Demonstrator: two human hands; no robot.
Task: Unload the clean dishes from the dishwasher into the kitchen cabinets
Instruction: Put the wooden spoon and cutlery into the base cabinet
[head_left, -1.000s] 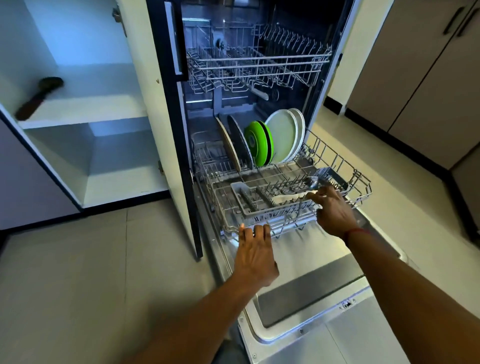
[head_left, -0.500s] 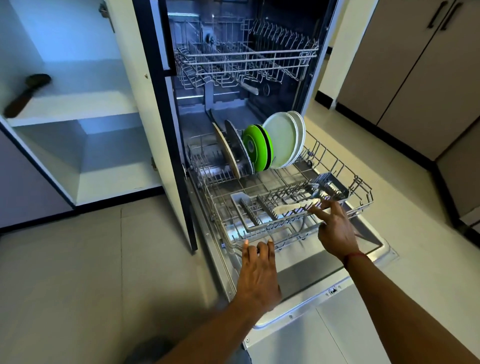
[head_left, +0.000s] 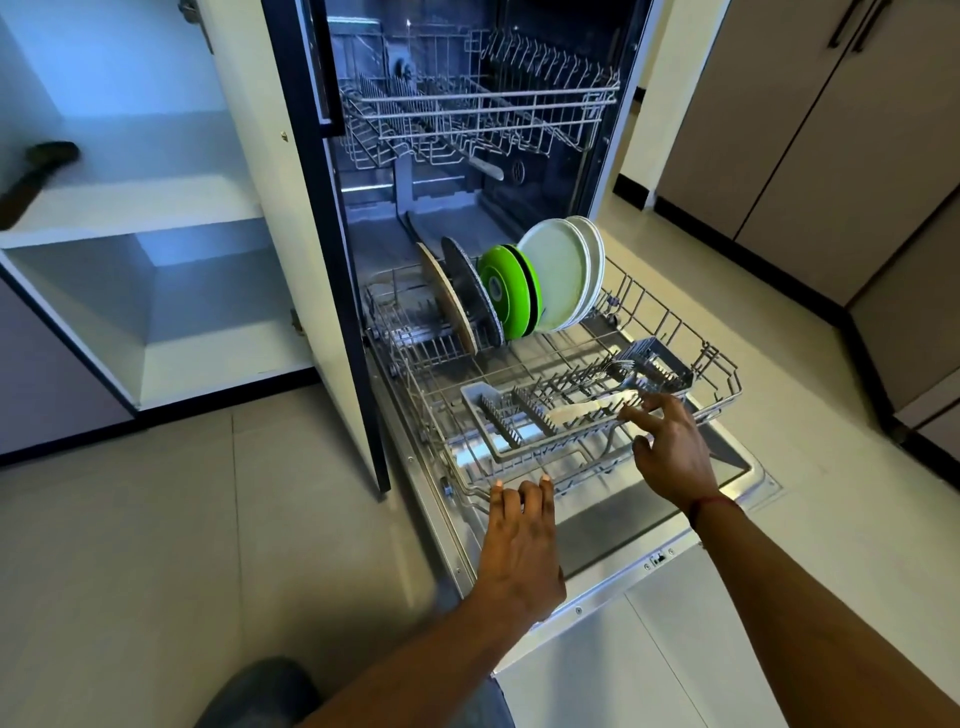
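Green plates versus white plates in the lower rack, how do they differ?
The green plates are bright green; the white plates are plain pale. The white plates look wider than the green plates. The white plates end the row; the green plates come next. Both stand on edge.

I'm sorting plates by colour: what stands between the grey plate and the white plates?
In the head view, the green plates stand between the grey plate and the white plates, all upright in the lower rack.
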